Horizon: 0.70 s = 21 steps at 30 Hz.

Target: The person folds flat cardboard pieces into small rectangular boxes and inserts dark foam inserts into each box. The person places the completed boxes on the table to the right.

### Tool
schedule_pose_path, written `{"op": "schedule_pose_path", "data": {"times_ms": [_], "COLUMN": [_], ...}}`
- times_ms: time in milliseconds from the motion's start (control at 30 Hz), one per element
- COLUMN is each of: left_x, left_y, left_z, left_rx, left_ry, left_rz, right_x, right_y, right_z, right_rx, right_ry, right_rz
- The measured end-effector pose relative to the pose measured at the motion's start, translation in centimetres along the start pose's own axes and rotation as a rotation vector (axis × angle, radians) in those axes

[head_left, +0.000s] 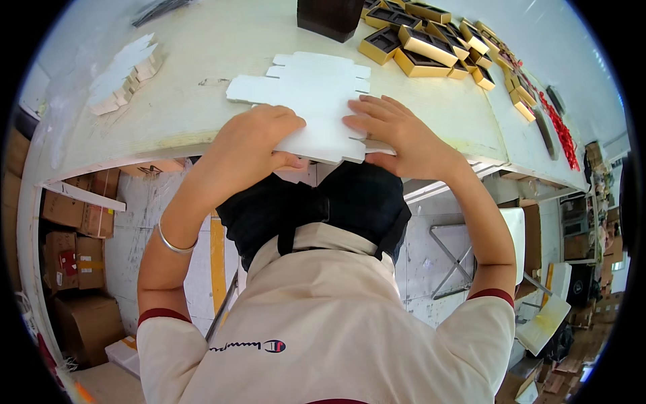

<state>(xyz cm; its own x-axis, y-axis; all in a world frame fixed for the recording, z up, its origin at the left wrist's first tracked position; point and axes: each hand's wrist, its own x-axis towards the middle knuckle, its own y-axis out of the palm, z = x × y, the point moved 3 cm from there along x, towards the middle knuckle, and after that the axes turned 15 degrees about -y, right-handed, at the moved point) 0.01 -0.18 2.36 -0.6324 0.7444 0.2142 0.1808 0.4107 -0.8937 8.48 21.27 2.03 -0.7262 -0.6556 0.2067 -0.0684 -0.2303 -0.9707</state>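
Observation:
A white flat-cut card box blank (316,101) with tabs and slots along its sides lies at the table's near edge. Its edge looks thick, as if several are stacked. My left hand (259,138) is closed over its near left side, fingers curled on top and thumb at the near edge. On the right, my right hand (397,135) rests with fingers apart, fingertips touching the blank's right edge. Its thumb lies by the near right corner. The underside of the blank is hidden.
Another white stack of blanks (124,77) lies at the far left. A dark brown box (330,17) stands at the back. Gold boxes with dark inserts (424,47) are heaped at the far right, near red ribbon pieces (562,128). Cardboard cartons (64,259) sit below left.

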Motion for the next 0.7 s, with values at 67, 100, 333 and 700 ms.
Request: {"op": "schedule_pose_path", "data": {"times_ms": [67, 100, 333, 700], "left_x": [0.0, 0.0, -0.2, 1.9], "left_y": [0.1, 0.0, 0.1, -1.3], "left_z": [-0.3, -0.4, -2.1, -1.7], "left_rx": [0.005, -0.002, 0.034, -0.082], "left_ry": [0.007, 0.024, 0.015, -0.093], "left_rz": [0.027, 0.028, 0.028, 0.091], "right_x": [0.1, 0.3, 1.4, 3.4], "right_y": [0.3, 0.2, 0.5, -2.1], "right_z": [0.9, 1.5, 1.7, 0.2], "right_rx": [0.059, 0.029, -0.015, 0.225], "right_ry": [0.013, -0.001, -0.010, 0.171], "right_rz": [0.011, -0.043, -0.222, -0.121]}}
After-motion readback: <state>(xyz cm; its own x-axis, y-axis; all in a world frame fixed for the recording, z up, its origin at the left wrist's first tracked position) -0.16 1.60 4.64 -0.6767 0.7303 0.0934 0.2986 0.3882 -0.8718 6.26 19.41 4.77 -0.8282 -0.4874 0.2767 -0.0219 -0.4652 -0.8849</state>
